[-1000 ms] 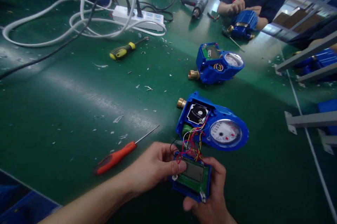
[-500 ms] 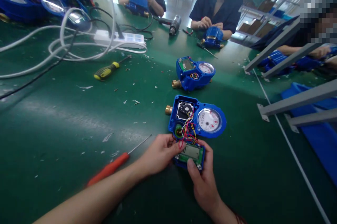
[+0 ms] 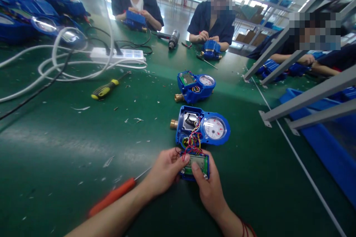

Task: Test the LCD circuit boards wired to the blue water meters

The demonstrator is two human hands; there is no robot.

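Observation:
Both of my hands hold a green circuit board with a grey display (image 3: pixel 196 161) in a blue frame. My left hand (image 3: pixel 166 168) grips its left side, the thumb by the red wires. Around the right side curls my right hand (image 3: pixel 210 181), its thumb lying over the display. Red, yellow and white wires (image 3: pixel 194 141) run from the board into an opened blue water meter (image 3: pixel 180 133) just beyond. That meter has a round dial (image 3: pixel 214 128) and a brass pipe end (image 3: pixel 174 124). Left of my hands lies an orange-handled screwdriver (image 3: pixel 112 196), partly behind my forearm.
A second water meter (image 3: pixel 194 88) stands farther back. Leftward are a yellow-black screwdriver (image 3: pixel 105 89), a white power strip (image 3: pixel 119 55) with looped cables and piled blue meters (image 3: pixel 41 10). Grey rack legs (image 3: pixel 308 94) and a blue bin (image 3: pixel 322 137) border the right. Co-workers handle meters across the table.
The camera view has shifted, so the table and its contents sit lower and farther left. My right thumb has moved up onto the display; both hands keep hold of the board.

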